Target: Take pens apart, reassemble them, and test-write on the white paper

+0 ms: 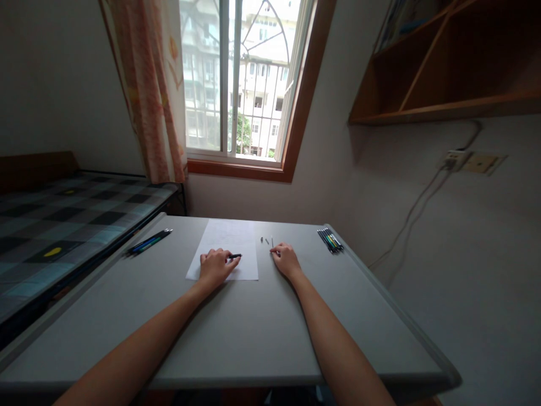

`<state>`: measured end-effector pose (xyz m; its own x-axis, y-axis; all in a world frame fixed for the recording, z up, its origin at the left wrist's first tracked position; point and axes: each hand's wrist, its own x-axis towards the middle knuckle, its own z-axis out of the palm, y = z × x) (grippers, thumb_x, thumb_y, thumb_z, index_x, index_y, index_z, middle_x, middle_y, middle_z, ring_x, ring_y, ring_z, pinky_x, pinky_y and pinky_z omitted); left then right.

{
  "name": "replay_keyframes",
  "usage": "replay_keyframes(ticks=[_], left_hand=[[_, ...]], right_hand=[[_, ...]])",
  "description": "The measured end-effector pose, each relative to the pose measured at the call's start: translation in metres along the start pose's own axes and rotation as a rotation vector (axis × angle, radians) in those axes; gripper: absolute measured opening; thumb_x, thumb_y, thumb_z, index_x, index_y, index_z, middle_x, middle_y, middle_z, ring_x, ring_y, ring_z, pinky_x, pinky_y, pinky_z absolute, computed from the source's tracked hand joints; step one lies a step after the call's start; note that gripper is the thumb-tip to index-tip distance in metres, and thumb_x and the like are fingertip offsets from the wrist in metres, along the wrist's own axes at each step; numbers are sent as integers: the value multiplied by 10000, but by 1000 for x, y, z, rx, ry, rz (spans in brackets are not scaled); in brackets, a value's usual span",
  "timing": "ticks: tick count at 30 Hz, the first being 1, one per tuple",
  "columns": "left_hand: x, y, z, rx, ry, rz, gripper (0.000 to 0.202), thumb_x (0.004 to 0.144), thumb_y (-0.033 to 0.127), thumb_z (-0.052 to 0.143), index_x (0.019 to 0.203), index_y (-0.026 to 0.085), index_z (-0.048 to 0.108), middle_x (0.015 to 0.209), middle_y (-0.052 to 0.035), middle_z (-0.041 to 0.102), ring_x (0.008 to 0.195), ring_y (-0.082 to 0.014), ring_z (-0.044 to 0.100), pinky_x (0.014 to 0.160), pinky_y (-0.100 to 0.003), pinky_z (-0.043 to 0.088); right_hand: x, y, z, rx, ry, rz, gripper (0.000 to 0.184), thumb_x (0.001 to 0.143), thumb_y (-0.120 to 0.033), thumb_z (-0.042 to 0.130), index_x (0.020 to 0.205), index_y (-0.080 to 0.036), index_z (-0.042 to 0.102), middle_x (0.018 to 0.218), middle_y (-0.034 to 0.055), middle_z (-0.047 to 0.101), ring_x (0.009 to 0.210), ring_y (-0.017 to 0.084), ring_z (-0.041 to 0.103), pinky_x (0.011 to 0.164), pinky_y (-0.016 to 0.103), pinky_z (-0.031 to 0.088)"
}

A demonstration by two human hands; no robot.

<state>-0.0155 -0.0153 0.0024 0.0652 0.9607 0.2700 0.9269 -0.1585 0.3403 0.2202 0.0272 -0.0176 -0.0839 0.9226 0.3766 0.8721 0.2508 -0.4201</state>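
My left hand (216, 265) rests over a white sheet of paper (232, 234), fingers closed on a dark pen barrel (235, 256) that points to the right. To the right of the paper, my right hand (285, 259) lies low on the table with its fingertips pinched at the lower end of a thin rod like a pen refill (272, 241). Just left of that rod are two small pen parts: a short thin piece (267, 242) and a tiny stubby piece (261, 239). Their exact kinds are too small to make out.
Several pens (330, 240) lie side by side at the table's back right corner. Another bunch of pens (149, 243) lies near the left edge of the grey table (253, 332). A bed (84, 214) stands at left, a window behind, a wall shelf (443, 107) upper right.
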Motion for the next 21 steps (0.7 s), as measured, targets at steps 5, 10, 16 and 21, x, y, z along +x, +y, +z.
replay_keyframes(ticks=[5, 10, 16, 21], left_hand=[[-1, 1, -1, 7, -6, -4, 440, 790, 562, 378, 806, 219, 654, 862, -57, 621, 894, -236, 509, 750, -365, 305], [0, 0, 1, 10, 0, -5, 435, 788, 561, 387, 810, 222, 659, 859, -58, 617, 894, -236, 508, 755, -361, 307], [0, -1, 1, 1, -4, 2, 439, 790, 562, 382, 804, 221, 657, 855, -56, 619, 883, -231, 507, 752, -358, 304], [0, -1, 1, 2, 0, -2, 442, 787, 564, 384, 803, 219, 659, 848, -59, 619, 880, -234, 509, 746, -360, 303]], right_hand=[[-2, -3, 1, -17, -24, -16, 275, 805, -200, 464, 1005, -174, 651, 963, 75, 622, 944, 186, 501, 856, 270, 339], [-2, -5, -2, -22, -46, -13, 251, 805, -217, 468, 959, -184, 664, 967, 72, 611, 940, 188, 487, 844, 277, 334], [-4, -7, -1, -44, -48, -34, 249, 800, -272, 492, 963, -208, 669, 1015, 72, 588, 942, 214, 451, 837, 310, 331], [-3, -7, 0, -26, -3, -5, 260, 796, -278, 501, 984, -189, 656, 987, 84, 586, 934, 214, 451, 832, 311, 330]])
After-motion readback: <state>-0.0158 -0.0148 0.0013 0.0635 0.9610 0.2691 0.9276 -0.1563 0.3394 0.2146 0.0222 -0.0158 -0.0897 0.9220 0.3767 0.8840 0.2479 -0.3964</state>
